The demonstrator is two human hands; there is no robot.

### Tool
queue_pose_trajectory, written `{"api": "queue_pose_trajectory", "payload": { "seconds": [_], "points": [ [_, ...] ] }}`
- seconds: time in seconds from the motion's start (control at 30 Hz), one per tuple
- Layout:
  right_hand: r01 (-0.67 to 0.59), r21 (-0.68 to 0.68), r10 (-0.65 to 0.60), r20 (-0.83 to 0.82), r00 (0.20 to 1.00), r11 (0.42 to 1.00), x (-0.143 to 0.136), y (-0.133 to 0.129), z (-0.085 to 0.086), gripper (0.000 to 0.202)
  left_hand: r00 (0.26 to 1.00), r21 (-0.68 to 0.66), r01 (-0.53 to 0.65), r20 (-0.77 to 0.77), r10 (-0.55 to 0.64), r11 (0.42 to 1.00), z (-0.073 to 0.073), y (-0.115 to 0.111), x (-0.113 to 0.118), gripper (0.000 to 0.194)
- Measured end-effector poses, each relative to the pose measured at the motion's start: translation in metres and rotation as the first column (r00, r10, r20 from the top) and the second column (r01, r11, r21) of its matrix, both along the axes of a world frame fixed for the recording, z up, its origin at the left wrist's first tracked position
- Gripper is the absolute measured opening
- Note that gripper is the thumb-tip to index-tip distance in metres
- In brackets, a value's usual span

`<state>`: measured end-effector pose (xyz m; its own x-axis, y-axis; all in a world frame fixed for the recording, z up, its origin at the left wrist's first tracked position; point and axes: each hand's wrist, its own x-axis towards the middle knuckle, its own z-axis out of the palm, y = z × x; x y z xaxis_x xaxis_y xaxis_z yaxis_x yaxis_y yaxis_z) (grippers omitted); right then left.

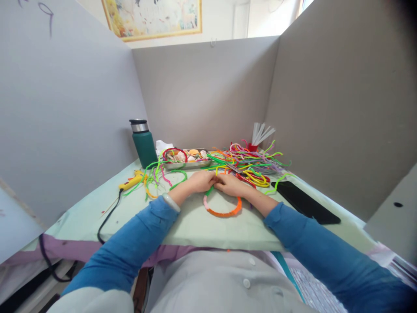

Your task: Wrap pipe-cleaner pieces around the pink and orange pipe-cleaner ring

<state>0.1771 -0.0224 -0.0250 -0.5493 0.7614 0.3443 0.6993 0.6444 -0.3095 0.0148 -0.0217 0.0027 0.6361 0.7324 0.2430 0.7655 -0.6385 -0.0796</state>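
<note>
My left hand [201, 181] and my right hand [232, 185] meet above the middle of the table, fingers pinched together. Between them they grip the far side of a pipe-cleaner ring [224, 214], wrapped in orange, pale pink and green. Its near side hangs toward me; the fingertips hide the part being held. Just beyond my right hand are red-handled scissors [240, 174] and a yellow pipe-cleaner coil [260, 179]. A green pipe-cleaner loop [178, 171] lies beyond my left wrist.
A metal tray [187, 164] of shells stands behind, beside a green bottle [144, 148]. At left is a yellow glue gun [132, 180] with its black cord. Piled pipe cleaners [247, 154], a red cup of white sticks [253, 148] and a black slab [304, 202] occupy the right.
</note>
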Motion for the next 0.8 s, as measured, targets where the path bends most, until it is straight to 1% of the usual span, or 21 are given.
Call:
{"api": "queue_pose_trajectory", "payload": {
  "seconds": [0.3, 0.47, 0.8],
  "points": [
    [0.028, 0.017, -0.028, 0.018, 0.999, 0.999, -0.0008, -0.0013, -0.0002, 0.017, 1.000, 0.005, 0.003, -0.005, -0.003, 1.000, -0.0001, 0.0008, 0.0003, 0.023],
    [0.019, 0.015, -0.020, 0.017, 1.000, 1.000, -0.0008, -0.0012, -0.0006, 0.019, 1.000, 0.008, 0.016, -0.003, -0.016, 1.000, -0.0005, 0.0016, -0.0001, 0.023],
    [0.039, 0.015, -0.040, 0.039, 0.998, 0.999, -0.0009, -0.0038, 0.0012, 0.020, 1.000, -0.027, 0.008, 0.027, -0.007, 1.000, 0.0003, 0.0000, 0.0002, 0.023]
  ]
}}
